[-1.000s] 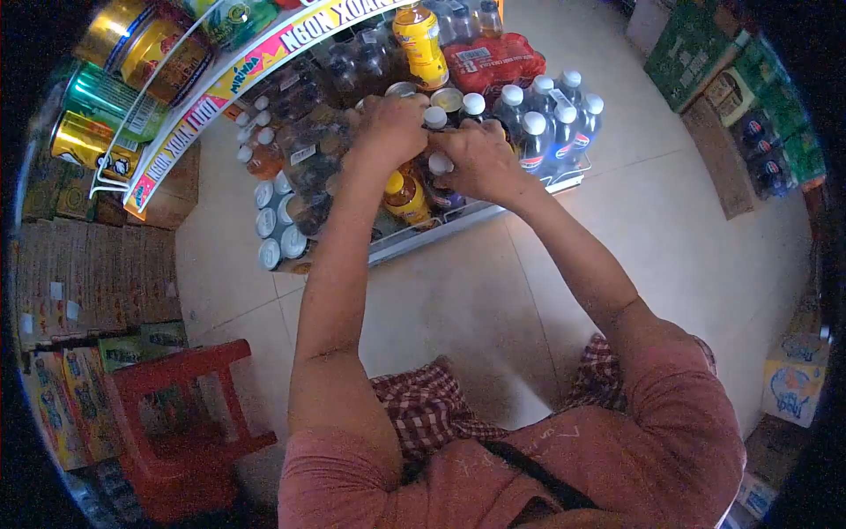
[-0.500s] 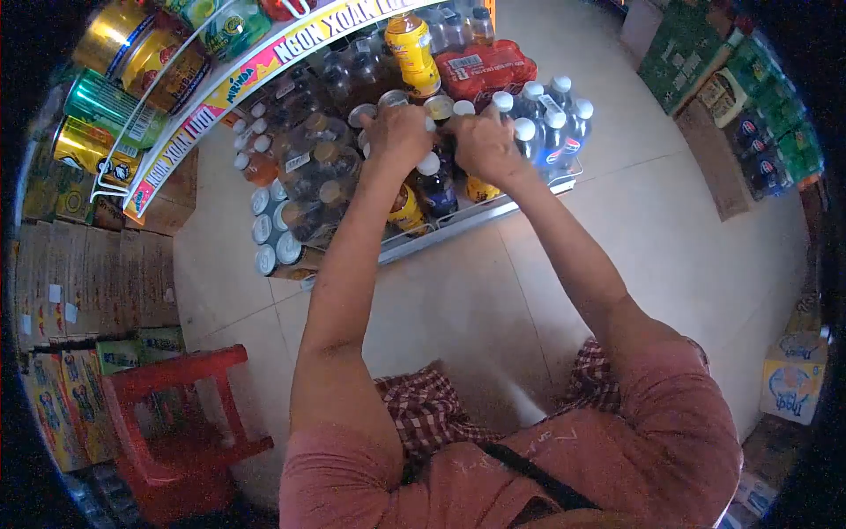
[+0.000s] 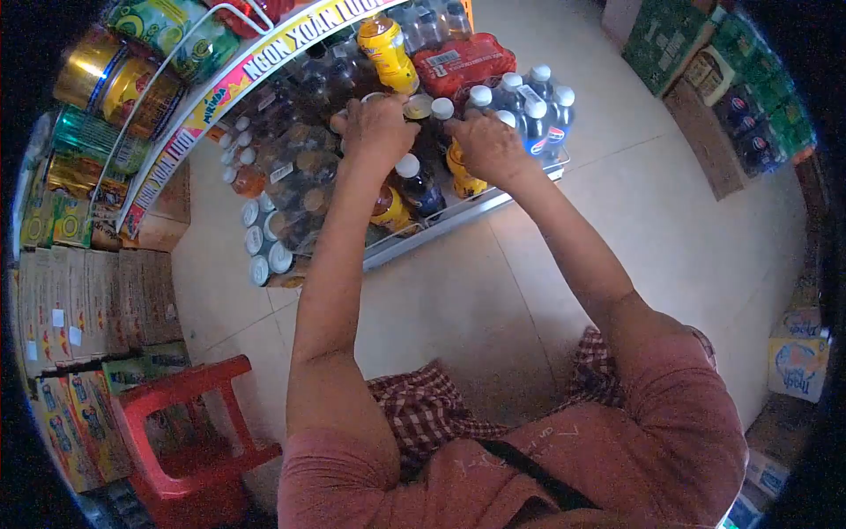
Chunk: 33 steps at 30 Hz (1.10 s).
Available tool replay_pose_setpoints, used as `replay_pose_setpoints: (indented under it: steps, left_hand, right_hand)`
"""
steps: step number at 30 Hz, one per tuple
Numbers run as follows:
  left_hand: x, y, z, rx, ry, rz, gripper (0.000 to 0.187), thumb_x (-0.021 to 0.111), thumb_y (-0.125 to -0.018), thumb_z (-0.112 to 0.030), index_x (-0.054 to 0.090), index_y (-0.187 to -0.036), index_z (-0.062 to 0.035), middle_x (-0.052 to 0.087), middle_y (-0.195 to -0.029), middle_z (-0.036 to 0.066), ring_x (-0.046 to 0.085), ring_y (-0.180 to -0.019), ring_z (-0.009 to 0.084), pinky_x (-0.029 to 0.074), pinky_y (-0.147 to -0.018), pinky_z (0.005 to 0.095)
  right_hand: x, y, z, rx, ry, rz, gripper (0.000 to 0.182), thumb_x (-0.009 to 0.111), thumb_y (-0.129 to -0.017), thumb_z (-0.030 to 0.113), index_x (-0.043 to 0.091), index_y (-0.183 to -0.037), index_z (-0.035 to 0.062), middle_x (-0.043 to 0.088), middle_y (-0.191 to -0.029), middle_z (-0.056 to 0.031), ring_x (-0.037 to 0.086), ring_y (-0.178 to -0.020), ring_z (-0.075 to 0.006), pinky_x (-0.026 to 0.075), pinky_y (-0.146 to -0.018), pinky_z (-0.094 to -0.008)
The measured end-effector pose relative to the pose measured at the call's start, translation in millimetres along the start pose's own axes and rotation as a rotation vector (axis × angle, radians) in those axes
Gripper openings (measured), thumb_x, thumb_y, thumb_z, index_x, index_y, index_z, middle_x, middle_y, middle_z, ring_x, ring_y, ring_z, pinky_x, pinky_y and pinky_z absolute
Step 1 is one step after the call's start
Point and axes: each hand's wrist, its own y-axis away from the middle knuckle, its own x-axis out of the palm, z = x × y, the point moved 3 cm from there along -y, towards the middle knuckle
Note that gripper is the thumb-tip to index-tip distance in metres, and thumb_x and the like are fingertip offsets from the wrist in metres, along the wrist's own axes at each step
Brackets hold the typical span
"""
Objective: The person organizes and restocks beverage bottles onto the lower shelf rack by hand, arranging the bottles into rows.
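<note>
Wire-railed shelf [image 3: 458, 222], white-capped dark bottles [image 3: 423, 191] standing on it, yellow-labelled bottles [image 3: 464, 178] among them

Far centre, on the floor [image 3: 432, 309]: rack [image 3: 458, 214] of bottles [image 3: 425, 194], the left hand [image 3: 377, 134] and right hand [image 3: 489, 150] side by side over it. Rack's right end: Pepsi bottles [image 3: 553, 128], with a can pack [image 3: 464, 63] behind. Far left: shelf [image 3: 282, 62] bearing cans [image 3: 106, 75]. Left: carton stack [image 3: 84, 300]; stool [image 3: 189, 385] nearer. Far right: bottle packs [image 3: 749, 123]. Near right: box [image 3: 797, 366].
</note>
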Motion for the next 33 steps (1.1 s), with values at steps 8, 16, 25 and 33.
replay_pose_setpoints:
  steps: [8,16,25,33]
  left_hand:
    - [7,-2,-35,0.184,0.030,0.208,0.024,0.053,-0.072,-0.012,0.063,-0.094,-0.0089,0.060,-0.098,0.016,0.055,-0.098,0.0300,0.030,-0.086,0.0589]
    - [-3,-6,-35,0.069,-0.001,0.247,0.025,0.052,-0.074,-0.013,0.062,-0.095,-0.0045,0.059,-0.102,0.017,0.056,-0.098,0.0322,0.030,-0.089,0.0590]
    - [33,-31,-25,0.019,0.111,0.048,0.025,0.057,-0.073,-0.023,0.063,-0.095,-0.0126,0.061,-0.101,0.013,0.056,-0.098,0.0308,0.032,-0.087,0.0583]
    - [20,-19,-29,-0.012,-0.010,0.073,0.021,0.060,-0.071,-0.021,0.065,-0.089,-0.0125,0.063,-0.094,0.013,0.058,-0.094,0.0307,0.033,-0.082,0.0541]
  right_hand:
    - [-7,5,-3,-0.039,-0.201,0.055,0.038,0.063,-0.067,0.012,0.053,-0.104,0.0097,0.059,-0.090,-0.0152,0.058,-0.085,-0.0313,0.048,-0.074,-0.0402]
    - [-7,5,-1,-0.062,-0.298,0.038,0.038,0.062,-0.071,0.018,0.052,-0.108,0.0106,0.060,-0.094,-0.0157,0.058,-0.087,-0.0325,0.048,-0.075,-0.0412]
    - [-1,-27,-27,0.076,-0.319,-0.200,0.024,0.053,-0.076,0.016,0.058,-0.099,0.0089,0.060,-0.085,-0.0212,0.059,-0.082,-0.0346,0.048,-0.072,-0.0436]
    - [-23,-18,-6,-0.068,-0.500,-0.088,0.034,0.048,-0.071,0.005,0.055,-0.104,0.0046,0.058,-0.090,-0.0241,0.057,-0.086,-0.0376,0.046,-0.075,-0.0443]
